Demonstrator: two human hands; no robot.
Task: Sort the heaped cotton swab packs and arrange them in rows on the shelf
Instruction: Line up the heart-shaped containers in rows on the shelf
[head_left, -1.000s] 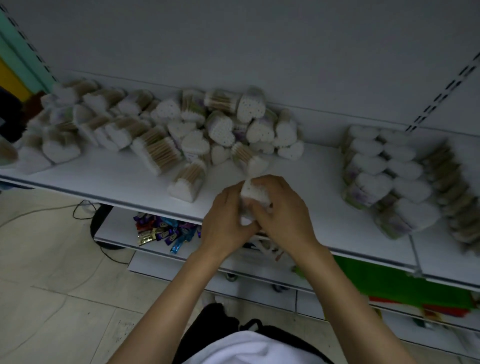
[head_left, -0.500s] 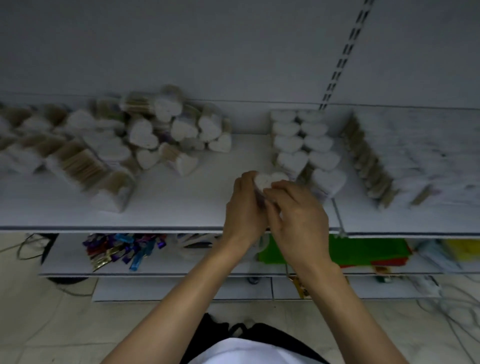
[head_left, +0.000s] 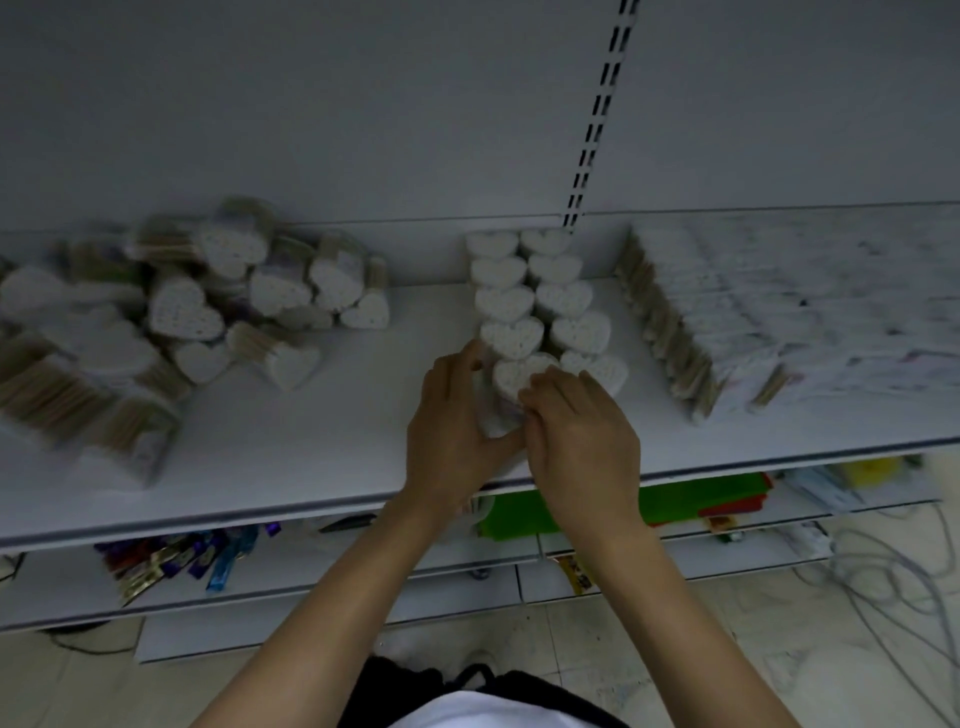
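The heart-shaped swab pack (head_left: 511, 375) stands on end at the near end of the left of two rows (head_left: 566, 301), its swabs upright, its heart face up and its tip towards the near edge of the shelf (head_left: 311, 441). The left hand (head_left: 452, 431) wraps its left side and the right hand (head_left: 582, 441) pinches its near right edge. A loose heap of packs (head_left: 208, 312) lies well to the left.
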